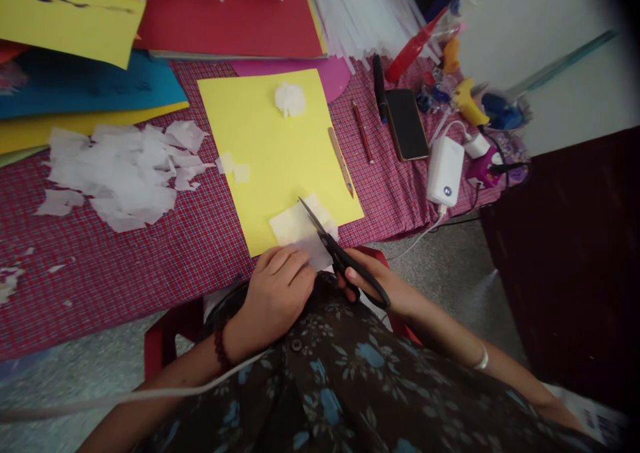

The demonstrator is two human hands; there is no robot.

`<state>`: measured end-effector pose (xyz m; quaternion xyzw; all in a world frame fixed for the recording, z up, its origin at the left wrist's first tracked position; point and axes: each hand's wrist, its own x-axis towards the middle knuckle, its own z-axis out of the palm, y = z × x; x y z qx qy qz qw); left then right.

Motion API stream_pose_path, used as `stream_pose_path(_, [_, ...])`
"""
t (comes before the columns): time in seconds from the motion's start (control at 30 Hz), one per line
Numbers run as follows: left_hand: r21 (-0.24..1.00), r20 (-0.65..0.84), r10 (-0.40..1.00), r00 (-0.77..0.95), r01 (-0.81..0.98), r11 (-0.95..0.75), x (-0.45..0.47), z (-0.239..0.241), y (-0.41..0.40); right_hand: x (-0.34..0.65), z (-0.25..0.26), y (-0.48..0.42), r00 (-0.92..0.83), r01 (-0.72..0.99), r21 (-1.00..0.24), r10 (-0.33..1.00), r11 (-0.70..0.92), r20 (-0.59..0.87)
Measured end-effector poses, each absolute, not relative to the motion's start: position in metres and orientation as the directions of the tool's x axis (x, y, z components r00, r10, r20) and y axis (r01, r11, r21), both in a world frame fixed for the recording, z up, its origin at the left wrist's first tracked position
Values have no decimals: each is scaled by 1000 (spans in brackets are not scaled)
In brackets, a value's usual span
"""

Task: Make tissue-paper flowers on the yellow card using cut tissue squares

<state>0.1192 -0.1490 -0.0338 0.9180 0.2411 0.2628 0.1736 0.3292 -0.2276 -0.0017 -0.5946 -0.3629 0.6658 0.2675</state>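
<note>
My left hand (280,286) is closed on the near edge of a thin white tissue sheet (299,230), which lies over the front of a yellow paper sheet (270,146). My right hand (373,283) grips the black handles of a pair of scissors (330,243). The blades point up and left across the tissue sheet. A crumpled white tissue ball (290,98) sits at the far end of the yellow paper. Two small tissue squares (234,168) rest on its left edge.
A pile of white tissue scraps (120,173) lies at left on the red checked tablecloth (150,260). Pencils (341,161), a pen, a phone (406,124), a white power bank (445,171) and a glue gun (467,103) lie at right. Coloured paper sheets are stacked behind.
</note>
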Motion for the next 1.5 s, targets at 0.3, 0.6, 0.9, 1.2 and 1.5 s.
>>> stream_pose_path(0.3, [492,390,562,729,351,-796,120,-36,-149,328,-5,-229,-145,16,-802,792,-598,-593])
stream_pose_path(0.6, [854,282,900,333,340,-393,117,10,-53,339,-15,-223,-283,-329,-732,802,-597,-526])
stream_pose_path(0.9, [275,556,631,541,597,-754,120,-6,-96,358,-8,-231,-437,-62,-848,778,-527,-451])
stream_pose_path(1.2, [450,368,710,600,553,-701,123,-44,-125,370,5,-237,-536,155,-826,656,-543,-532])
stream_pose_path(1.5, [580,331,833,443,601,-550,92,-43,-119,354,3,-229,-457,219,-835,703,-504,-545])
